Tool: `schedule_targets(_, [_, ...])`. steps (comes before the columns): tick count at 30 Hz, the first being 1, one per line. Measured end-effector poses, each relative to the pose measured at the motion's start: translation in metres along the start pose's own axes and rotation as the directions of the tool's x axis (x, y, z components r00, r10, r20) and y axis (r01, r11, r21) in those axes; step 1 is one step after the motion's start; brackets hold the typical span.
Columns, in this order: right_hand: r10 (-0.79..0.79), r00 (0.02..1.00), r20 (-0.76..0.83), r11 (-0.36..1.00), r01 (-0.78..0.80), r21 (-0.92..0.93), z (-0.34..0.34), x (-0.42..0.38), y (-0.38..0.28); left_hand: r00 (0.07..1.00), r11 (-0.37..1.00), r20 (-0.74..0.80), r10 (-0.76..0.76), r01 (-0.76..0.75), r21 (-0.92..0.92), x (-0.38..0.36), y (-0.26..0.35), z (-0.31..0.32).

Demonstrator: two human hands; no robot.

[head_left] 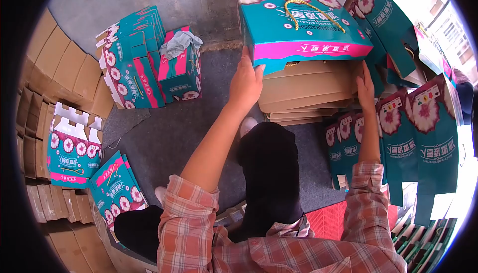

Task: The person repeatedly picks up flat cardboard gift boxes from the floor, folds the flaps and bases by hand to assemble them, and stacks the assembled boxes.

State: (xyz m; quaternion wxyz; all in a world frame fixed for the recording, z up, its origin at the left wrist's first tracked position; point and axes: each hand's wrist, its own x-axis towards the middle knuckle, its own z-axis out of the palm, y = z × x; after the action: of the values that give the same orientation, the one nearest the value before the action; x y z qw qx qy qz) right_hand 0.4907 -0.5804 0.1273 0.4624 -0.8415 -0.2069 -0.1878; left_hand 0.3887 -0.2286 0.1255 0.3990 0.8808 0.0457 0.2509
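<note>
A teal and pink gift box (298, 24) with flower prints and a yellow rope handle sits on top of a stack of plain brown cardboard trays (308, 91). My left hand (245, 81) grips the box's near left corner. My right hand (365, 86) presses flat against the right side of the brown stack, just under the box. Both arms reach forward in plaid sleeves over my dark-trousered knee (271, 173).
Folded teal boxes (132, 59) stand at the back left, one with a grey cloth (180, 43) on it. Flat teal cartons lean at the right (423, 133). Brown cardboard inserts (59, 69) line the left. One assembled box (72, 156) and flat ones (117, 186) lie near left. Grey floor lies between.
</note>
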Motion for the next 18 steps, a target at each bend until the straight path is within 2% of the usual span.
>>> schedule_targets(2, [-0.043, 0.997, -0.057, 0.988, 0.034, -0.151, -0.001, 0.001, 0.015, 1.0, 0.999, -0.015, 0.021, -0.021, -0.038, 0.005, -0.002, 0.008])
schedule_targets(3, [-0.045, 0.997, -0.055, 0.988, 0.037, -0.151, 0.0, 0.002, 0.014, 1.0, 0.999, -0.017, 0.019, -0.019, -0.038, 0.008, -0.001, 0.01])
schedule_targets(5, [0.05, 0.99, -0.131, 0.984, -0.071, -0.161, 0.003, 0.003, 0.013, 1.0, 0.999, 0.0, 0.019, -0.019, -0.029, 0.015, 0.002, 0.014])
schedule_targets(6, [0.049, 0.991, -0.128, 0.985, -0.069, -0.159, 0.004, 0.006, 0.014, 1.0, 0.999, -0.002, 0.017, -0.017, -0.027, 0.018, 0.005, 0.016])
schedule_targets(8, [0.188, 0.957, -0.222, 0.974, -0.21, -0.081, 0.01, 0.014, 0.017, 0.997, 0.999, 0.081, -0.01, 0.013, -0.035, 0.026, 0.011, 0.017])
schedule_targets(12, [0.147, 0.955, -0.257, 0.982, -0.171, -0.076, 0.025, 0.023, 0.01, 0.993, 0.998, 0.112, -0.034, 0.039, -0.04, 0.038, 0.014, 0.021])
schedule_targets(14, [0.121, 0.961, -0.25, 0.987, -0.144, -0.074, 0.03, 0.022, 0.006, 0.976, 0.991, 0.207, -0.067, 0.088, -0.097, 0.038, 0.017, 0.012])
schedule_targets(15, [0.119, 0.965, -0.234, 0.988, -0.139, -0.071, 0.03, 0.021, 0.012, 0.977, 0.99, 0.199, -0.081, 0.102, -0.093, 0.034, 0.012, 0.006])
schedule_targets(17, [0.03, 0.951, -0.307, 0.985, -0.079, -0.151, 0.033, 0.015, 0.029, 0.975, 0.997, 0.21, 0.065, -0.072, 0.025, 0.017, -0.005, -0.015])
schedule_targets(18, [0.032, 0.955, -0.296, 0.987, -0.077, -0.141, 0.037, 0.009, 0.021, 0.977, 0.998, 0.206, 0.052, -0.061, 0.036, 0.005, -0.015, -0.033])
